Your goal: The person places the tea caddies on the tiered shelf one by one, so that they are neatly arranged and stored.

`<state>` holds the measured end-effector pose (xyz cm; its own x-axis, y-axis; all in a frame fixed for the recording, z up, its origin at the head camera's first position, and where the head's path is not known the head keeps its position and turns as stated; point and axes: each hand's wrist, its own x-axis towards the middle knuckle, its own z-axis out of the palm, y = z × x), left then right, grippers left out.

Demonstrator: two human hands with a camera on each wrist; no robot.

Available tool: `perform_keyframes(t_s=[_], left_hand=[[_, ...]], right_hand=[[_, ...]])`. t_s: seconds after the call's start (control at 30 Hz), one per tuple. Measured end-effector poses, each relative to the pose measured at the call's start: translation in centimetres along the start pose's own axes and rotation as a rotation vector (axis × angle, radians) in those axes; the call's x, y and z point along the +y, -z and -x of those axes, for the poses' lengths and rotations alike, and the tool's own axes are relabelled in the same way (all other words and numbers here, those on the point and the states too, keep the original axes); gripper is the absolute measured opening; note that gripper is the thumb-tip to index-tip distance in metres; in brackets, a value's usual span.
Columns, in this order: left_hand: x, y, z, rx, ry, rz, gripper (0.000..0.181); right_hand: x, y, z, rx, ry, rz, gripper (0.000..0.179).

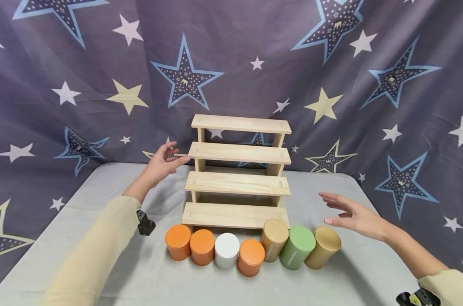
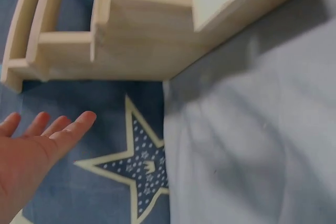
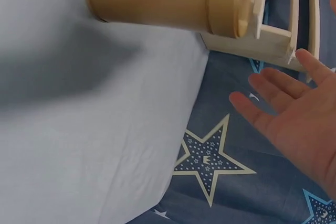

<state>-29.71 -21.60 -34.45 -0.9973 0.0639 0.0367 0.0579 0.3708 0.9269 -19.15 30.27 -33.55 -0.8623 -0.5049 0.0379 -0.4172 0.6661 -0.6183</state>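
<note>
A wooden shelf [image 1: 237, 182] with several stepped tiers stands at the middle of the table. My left hand [image 1: 163, 163] is beside its left side near the second tier from the top, fingers extended; in the left wrist view the left hand [image 2: 34, 153] is apart from the wood. Above and behind the right-hand gold canister [image 1: 325, 246], my right hand [image 1: 353, 216] hovers with loose fingers and holds nothing. Along the shelf's front stand a green canister [image 1: 298, 246], another gold canister [image 1: 274, 240], a white canister [image 1: 226, 250] and orange canisters [image 1: 179, 241].
A pale grey cloth [image 1: 139, 263] covers the table. Behind it hangs a dark curtain [image 1: 246, 89] printed with stars. The canisters stand close together in a row between the shelf and the table's front. Small black wrist cameras [image 1: 145, 223] sit at both sleeves.
</note>
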Motion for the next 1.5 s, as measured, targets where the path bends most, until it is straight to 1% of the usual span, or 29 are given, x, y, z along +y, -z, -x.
perform_keyframes(t_s=[0.17, 0.37, 0.47, 0.6, 0.77, 0.93, 1.07, 1.27, 1.5], left_hand=[[-0.4, -1.4, -0.5, -0.019, 0.002, 0.097, 0.084], [-0.5, -2.8, -0.9, -0.027, 0.011, 0.143, 0.086], [-0.6, -3.3, -1.3, -0.012, 0.012, 0.161, 0.087], [-0.7, -3.7, -1.7, 0.014, 0.024, 0.161, 0.088], [-0.8, -4.1, -2.2, 0.029, 0.043, 0.166, 0.089], [-0.8, -4.5, -2.7, 0.041, 0.045, 0.219, 0.088], [-0.7, -4.8, -3.0, 0.061, 0.034, 0.247, 0.087], [-0.8, -4.9, -3.2, 0.085, 0.036, 0.238, 0.086], [-0.6, -4.9, -3.5, 0.082, 0.040, 0.219, 0.086]], right_hand=[[0.0, -0.7, 1.1, -0.023, 0.026, 0.022, 0.064], [0.5, -1.4, 1.9, -0.071, 0.030, 0.012, 0.067], [0.8, -1.6, 2.1, -0.108, 0.024, -0.011, 0.069], [1.1, -1.9, 2.1, -0.146, 0.029, -0.056, 0.073], [1.3, -2.4, 2.0, -0.172, 0.059, -0.125, 0.076], [1.6, -3.0, 2.1, -0.207, 0.074, -0.199, 0.075], [1.9, -3.5, 2.2, -0.210, 0.083, -0.215, 0.073], [2.0, -3.9, 2.2, -0.193, 0.089, -0.219, 0.073], [2.1, -4.3, 2.2, -0.158, 0.106, -0.217, 0.071]])
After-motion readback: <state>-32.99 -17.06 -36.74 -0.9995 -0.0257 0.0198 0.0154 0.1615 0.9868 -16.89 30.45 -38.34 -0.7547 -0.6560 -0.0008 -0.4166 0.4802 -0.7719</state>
